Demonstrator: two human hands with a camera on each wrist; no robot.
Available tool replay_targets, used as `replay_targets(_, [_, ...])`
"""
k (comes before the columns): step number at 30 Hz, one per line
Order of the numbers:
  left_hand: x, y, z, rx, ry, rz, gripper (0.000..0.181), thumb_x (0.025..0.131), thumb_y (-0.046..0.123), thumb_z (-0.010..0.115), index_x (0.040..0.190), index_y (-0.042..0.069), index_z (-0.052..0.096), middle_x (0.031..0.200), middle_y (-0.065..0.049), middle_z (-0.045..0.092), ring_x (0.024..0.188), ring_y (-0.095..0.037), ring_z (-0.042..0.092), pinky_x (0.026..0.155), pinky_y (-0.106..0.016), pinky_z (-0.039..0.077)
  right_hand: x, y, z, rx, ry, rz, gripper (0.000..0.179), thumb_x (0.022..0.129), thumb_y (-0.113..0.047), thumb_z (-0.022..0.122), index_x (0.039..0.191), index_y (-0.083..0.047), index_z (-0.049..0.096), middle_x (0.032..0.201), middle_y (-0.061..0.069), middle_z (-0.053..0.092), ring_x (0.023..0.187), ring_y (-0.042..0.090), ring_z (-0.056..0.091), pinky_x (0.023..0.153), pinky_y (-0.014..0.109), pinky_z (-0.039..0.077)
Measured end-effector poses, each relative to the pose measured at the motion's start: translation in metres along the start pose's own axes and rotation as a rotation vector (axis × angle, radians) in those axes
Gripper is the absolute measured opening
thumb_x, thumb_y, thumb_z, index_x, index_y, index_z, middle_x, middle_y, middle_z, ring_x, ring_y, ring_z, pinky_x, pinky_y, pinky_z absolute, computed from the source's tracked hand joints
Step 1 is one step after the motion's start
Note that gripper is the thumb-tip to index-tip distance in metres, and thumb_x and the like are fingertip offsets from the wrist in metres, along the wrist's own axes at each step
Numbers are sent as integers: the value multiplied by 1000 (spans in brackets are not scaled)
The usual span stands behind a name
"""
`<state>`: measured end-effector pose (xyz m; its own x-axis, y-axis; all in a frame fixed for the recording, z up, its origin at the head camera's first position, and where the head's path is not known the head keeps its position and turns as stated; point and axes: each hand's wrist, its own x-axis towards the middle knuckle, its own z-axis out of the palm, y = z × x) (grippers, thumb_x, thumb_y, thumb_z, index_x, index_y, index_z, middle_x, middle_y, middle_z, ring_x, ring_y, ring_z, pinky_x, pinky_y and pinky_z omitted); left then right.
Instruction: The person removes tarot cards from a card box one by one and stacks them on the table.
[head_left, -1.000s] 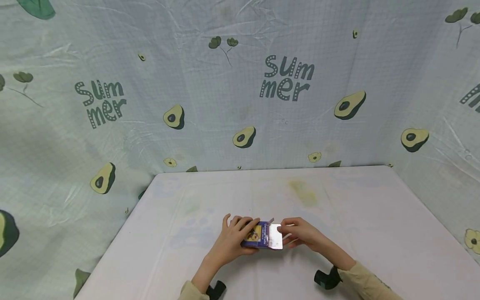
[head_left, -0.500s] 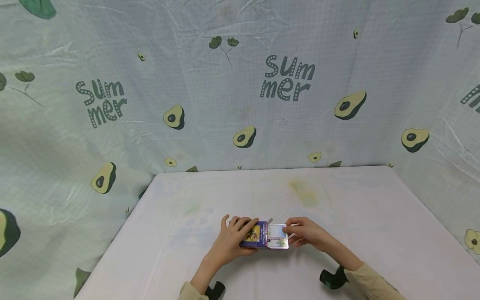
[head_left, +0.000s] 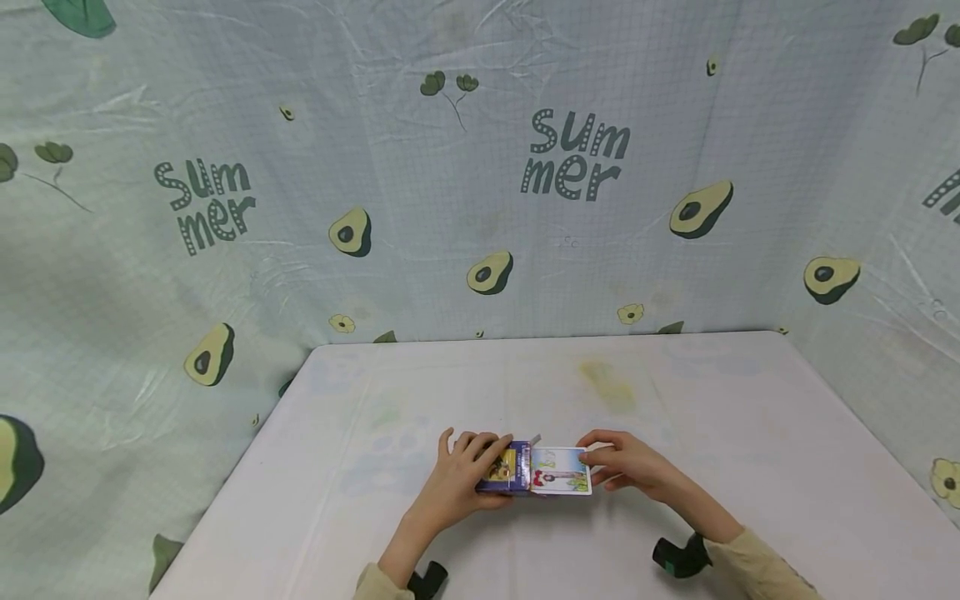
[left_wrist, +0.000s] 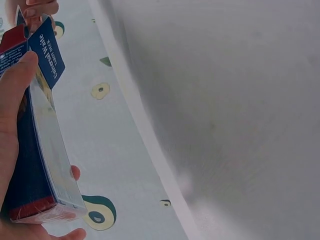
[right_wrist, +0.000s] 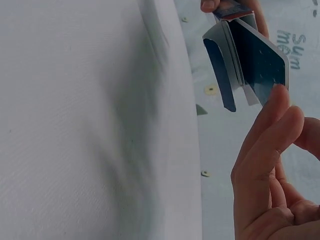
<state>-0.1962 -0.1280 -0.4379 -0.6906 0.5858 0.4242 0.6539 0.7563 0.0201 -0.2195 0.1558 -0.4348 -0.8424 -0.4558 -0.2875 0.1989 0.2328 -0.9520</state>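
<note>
My left hand [head_left: 459, 483] grips a blue and yellow tarot card box [head_left: 520, 468], held on its side above the table. In the left wrist view the box [left_wrist: 24, 145] has its flap [left_wrist: 47, 55] folded out, lettered "Universal Waite". Pictured tarot cards [head_left: 561, 472] stick out of the box's right end, partly still inside it. At their outer end my right hand [head_left: 633, 465] pinches them between fingers and thumb. Dark blue card backs [right_wrist: 262, 60] show in the right wrist view; how many cards are out I cannot tell.
A white-covered table [head_left: 420, 383] lies under both hands. Behind it hangs a pale curtain [head_left: 405, 167] printed with avocados and "summer". Black wrist-worn devices [head_left: 681, 557] sit below the forearms.
My right hand has moved to the right, drawing the cards farther out of the box, and their picture side now shows. My left hand has shifted slightly left with the box.
</note>
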Motion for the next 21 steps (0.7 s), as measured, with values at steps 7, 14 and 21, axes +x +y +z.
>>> replay_targets(7, [-2, 0, 0, 8, -14, -14, 78, 65, 54, 69, 131, 23, 43, 116, 3, 51, 100, -15, 48, 92, -57, 30, -5, 5, -8, 7, 17, 31, 36, 82, -31, 61, 108, -6, 53, 83, 1, 65, 66, 11, 64, 53, 20, 43])
replay_targets(14, [-2, 1, -1, -8, -19, -32, 77, 65, 52, 70, 131, 21, 44, 116, 3, 51, 100, -15, 47, 92, -58, 29, -9, 9, -16, 25, 41, 40, 35, 83, -33, 60, 106, -8, 54, 84, 1, 65, 64, 10, 64, 52, 19, 43])
replay_targets(21, [-4, 0, -3, -5, -7, -39, 77, 65, 51, 71, 131, 22, 43, 116, 2, 52, 100, -16, 48, 91, -58, 30, -16, 8, -21, 54, 75, 61, 29, 85, -35, 57, 102, -12, 57, 85, -1, 63, 64, 8, 63, 52, 18, 44])
